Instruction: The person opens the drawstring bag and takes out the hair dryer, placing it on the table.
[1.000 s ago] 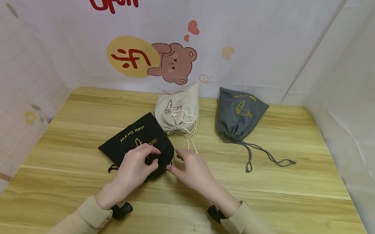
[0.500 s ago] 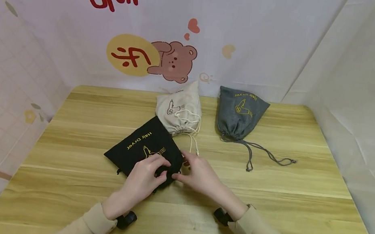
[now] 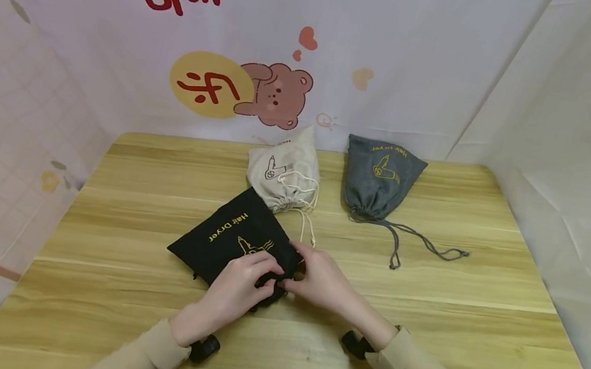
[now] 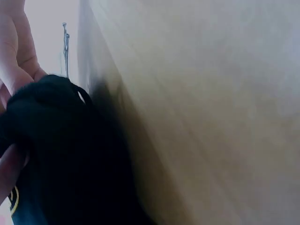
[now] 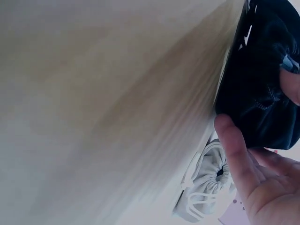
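A black drawstring pouch [image 3: 232, 236] with yellow "Hair Dryer" lettering and a dryer drawing lies tilted at the table's left middle. My left hand [image 3: 239, 282] lies over its near side, thumb and fingertips pinching cloth by the gathered mouth. From the right, my right hand [image 3: 323, 279] holds the mouth end between thumb and fingers. In the left wrist view the dark pouch [image 4: 70, 140] bulges near the fingers. The right wrist view shows the gathered cloth [image 5: 262, 89] of the mouth, with my right hand [image 5: 258, 178] against it. The left hand covers part of the print.
A cream drawstring pouch [image 3: 282, 173] lies just behind the black one, its cords trailing forward. Farther right is a grey drawstring pouch [image 3: 380, 178] with long cords [image 3: 425, 244]. The wooden table [image 3: 451, 338] meets printed cloth walls [image 3: 409, 54] at the back and sides.
Both hands and the black pouch have shifted right and slightly nearer. The hands have come closer together at the pouch's mouth. The grey pouch stays put; the cream one has shifted slightly.
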Motion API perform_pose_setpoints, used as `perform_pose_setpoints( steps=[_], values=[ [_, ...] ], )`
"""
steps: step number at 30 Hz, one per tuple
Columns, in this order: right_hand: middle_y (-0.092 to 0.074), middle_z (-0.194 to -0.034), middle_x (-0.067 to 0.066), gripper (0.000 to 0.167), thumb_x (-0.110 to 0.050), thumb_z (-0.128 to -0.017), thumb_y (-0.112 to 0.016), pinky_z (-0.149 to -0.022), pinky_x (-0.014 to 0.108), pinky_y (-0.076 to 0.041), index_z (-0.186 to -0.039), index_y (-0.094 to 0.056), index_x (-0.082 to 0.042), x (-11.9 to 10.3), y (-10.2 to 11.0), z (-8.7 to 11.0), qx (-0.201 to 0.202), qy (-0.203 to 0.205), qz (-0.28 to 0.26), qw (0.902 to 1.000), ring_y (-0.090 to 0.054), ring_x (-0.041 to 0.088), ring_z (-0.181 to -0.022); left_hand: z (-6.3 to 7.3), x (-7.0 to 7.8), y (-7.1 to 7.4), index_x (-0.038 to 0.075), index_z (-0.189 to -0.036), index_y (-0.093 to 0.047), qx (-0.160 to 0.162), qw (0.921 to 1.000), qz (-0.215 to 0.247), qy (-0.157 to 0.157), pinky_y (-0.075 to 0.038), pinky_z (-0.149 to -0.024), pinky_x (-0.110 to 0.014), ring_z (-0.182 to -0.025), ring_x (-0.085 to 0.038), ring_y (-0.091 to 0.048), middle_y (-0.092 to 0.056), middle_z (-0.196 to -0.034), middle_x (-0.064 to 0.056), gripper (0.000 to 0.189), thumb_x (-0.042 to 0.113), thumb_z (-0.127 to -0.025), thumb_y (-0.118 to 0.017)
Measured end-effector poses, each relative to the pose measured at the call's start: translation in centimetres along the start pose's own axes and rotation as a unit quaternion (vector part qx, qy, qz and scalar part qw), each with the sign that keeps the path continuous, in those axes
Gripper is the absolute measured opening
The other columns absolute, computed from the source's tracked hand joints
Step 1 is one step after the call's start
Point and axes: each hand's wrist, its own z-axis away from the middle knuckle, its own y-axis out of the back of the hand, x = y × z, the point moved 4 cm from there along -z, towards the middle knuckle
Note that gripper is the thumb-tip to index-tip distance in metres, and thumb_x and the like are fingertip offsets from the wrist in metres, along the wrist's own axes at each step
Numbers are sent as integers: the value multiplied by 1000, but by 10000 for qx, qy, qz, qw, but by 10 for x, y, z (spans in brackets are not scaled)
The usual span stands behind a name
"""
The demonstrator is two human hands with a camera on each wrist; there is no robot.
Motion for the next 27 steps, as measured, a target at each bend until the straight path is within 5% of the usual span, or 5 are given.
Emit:
perform_pose_setpoints(
  steps=[7,14,18,27],
  values=[
    [-74,-126,18,69,-23,-81,-88,-95,43,-61,-139,-61,2,-7,-2,4,133,-33,197,9997,-73,27,-108,4,-4,1,9,-97,-76,-61,9999,77,-25,-59,-75,-24,-81,-12,-69,-72,-97,-2,23,-5,-80,-84],
    [-76,-118,19,65,-26,-81,-90,-91,45,-62,-131,-64,6,-22,-7,6,380,52,608,9974,-74,30,-98,10,-12,5,11,-99,-70,-141,9954,-98,940,-52,-67,-22,-75,-11,-59,-66,-99,-1,27,0,-79,-85],
    [-76,-117,20,62,-27,-81,-90,-92,46,-62,-127,-66,7,-26,-9,4,395,92,820,9958,-75,34,-104,11,-14,5,11,-103,-67,-199,9914,-205,1279,-58,-72,-30,-81,-17,-65,-63,-103,-4,32,4,-79,-87],
    [-76,-101,16,55,-36,-81,-89,-82,44,-63,-114,-69,4,-37,-15,-2,458,174,1355,9896,-76,31,-94,15,-12,7,7,-118,-72,144,9903,-714,1186,-62,-72,-41,-81,-26,-71,-65,-112,-11,44,3,-77,-89]
  ],
)
